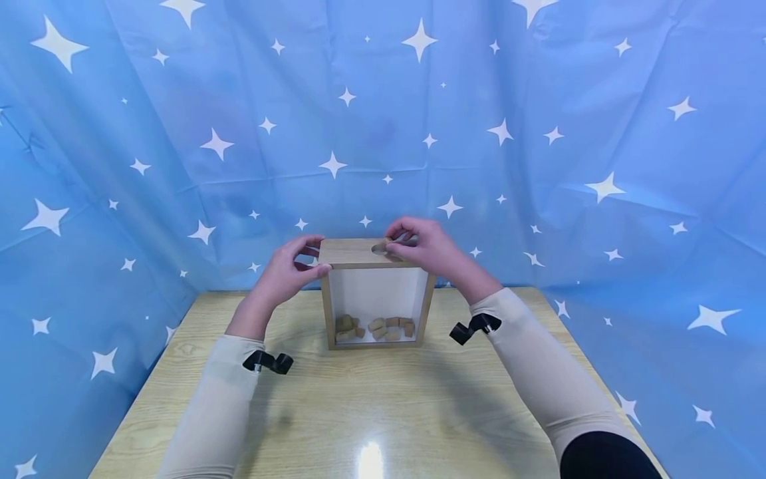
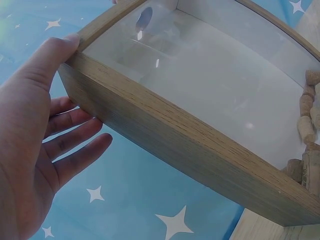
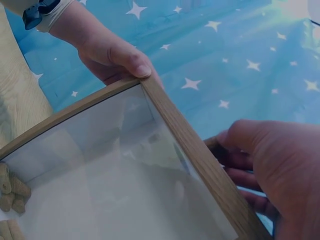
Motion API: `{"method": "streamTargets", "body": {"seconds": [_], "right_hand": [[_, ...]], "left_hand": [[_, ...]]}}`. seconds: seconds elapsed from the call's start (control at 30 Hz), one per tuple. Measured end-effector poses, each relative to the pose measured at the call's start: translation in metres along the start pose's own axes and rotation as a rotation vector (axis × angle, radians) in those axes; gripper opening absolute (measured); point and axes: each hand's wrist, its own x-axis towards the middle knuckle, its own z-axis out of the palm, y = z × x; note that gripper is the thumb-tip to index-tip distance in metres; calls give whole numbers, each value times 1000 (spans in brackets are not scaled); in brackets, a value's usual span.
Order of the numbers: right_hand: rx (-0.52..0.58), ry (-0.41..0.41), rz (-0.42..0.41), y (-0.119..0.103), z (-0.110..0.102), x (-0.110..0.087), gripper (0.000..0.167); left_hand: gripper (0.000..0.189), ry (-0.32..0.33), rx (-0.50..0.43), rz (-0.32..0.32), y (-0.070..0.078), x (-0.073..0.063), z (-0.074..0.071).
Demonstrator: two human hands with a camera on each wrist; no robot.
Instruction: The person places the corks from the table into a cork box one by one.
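A wood-framed shadow box [image 1: 374, 306] with a clear front and a round hole [image 1: 379, 249] in its top stands upright on the table. Wine corks [image 1: 346, 326] lie along its bottom; several also show in the left wrist view as a row of corks [image 2: 307, 117]. My left hand [image 1: 286, 269] holds the box's upper left corner, thumb on the front edge and fingers along the side. Over the top, beside the hole, my right hand [image 1: 421, 243] pinches a small brown cork [image 3: 216, 148], mostly hidden by the fingers.
The light wooden table [image 1: 359, 399] extends in front of the box and to both sides. Behind it hangs a blue curtain [image 1: 383, 133] with white stars. Black camera mounts [image 1: 268, 362] sit on both sleeved wrists.
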Motion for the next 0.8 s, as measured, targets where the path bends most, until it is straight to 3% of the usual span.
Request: {"method": "streamTargets", "body": {"seconds": [0.2, 0.53, 0.67, 0.8], "right_hand": [[-63, -25, -36, 0, 0, 2, 18], [-35, 1, 6, 3, -6, -7, 16], [-60, 71, -7, 7, -9, -17, 13], [-71, 185, -70, 14, -17, -30, 10]], "left_hand": [[73, -2, 10, 1, -1, 1, 0], [71, -7, 2, 19, -1, 5, 3], [72, -12, 1, 18, 0, 4, 5], [76, -16, -14, 52, -1, 0, 5]]}}
